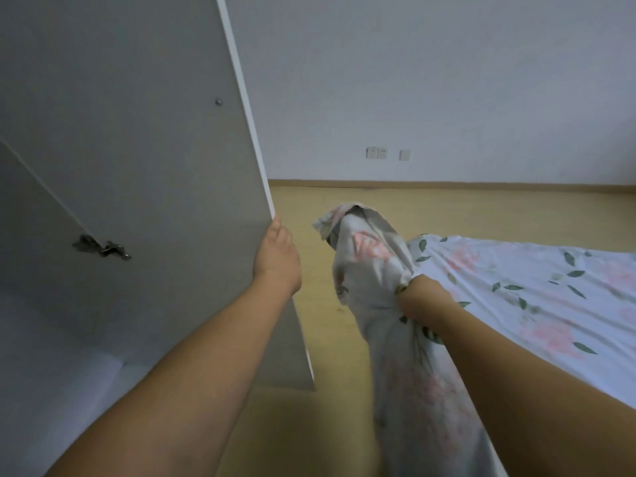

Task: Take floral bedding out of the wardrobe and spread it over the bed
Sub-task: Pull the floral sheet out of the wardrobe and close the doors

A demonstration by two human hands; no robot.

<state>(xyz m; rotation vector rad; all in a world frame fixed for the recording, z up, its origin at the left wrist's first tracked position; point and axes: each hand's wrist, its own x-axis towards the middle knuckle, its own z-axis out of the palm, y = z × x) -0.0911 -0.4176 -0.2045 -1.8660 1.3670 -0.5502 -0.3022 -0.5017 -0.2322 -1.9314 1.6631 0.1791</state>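
My right hand [421,297] grips a bunched length of floral bedding [373,270], white with pink flowers and green leaves. The cloth rises above my fist and hangs down past it toward the floor. My left hand [275,256] holds the outer edge of the open grey wardrobe door [144,160], fingers wrapped round the edge. To the right lies the bed [537,297], covered by a sheet in the same floral print. The wardrobe's inside is out of view apart from a pale panel at the lower left.
A metal hinge [101,248] sits on the door's inner face. Wooden floor [378,201] runs between wardrobe and bed up to a white wall with sockets [377,153] low down.
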